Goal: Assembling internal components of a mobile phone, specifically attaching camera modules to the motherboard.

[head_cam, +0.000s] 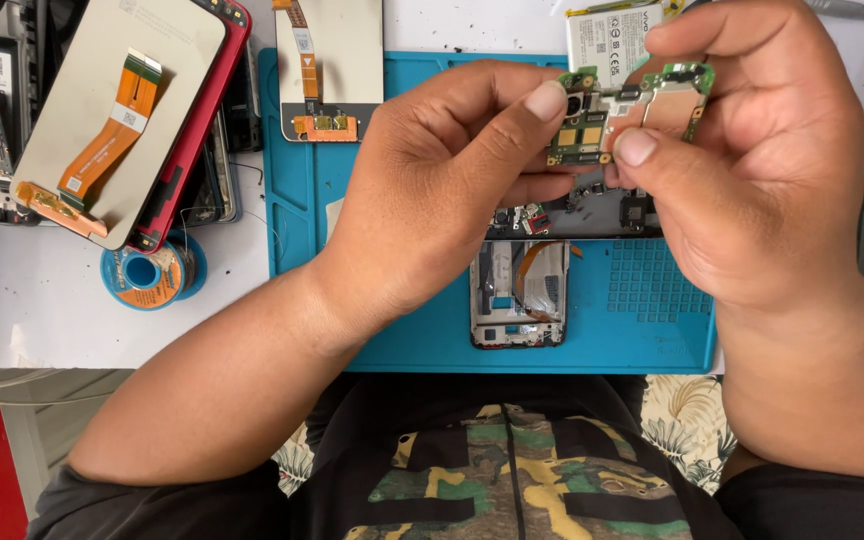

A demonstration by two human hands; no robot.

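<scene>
Both hands hold the green circuit board [624,108] in the air. The left hand [432,190] pinches its left end between thumb and fingers; the right hand [762,150] grips its right end. Directly below the hands, the opened phone frame [519,295] lies on the blue mat [642,320] with its upper bay vacant. As a judgement, board extraction is complete; refitting or replacement remains. A battery [607,40] lies beyond the hands. Detached screens [117,110] and a solder wick spool [147,272] rest on the counter [42,300], left of the left hand.
</scene>
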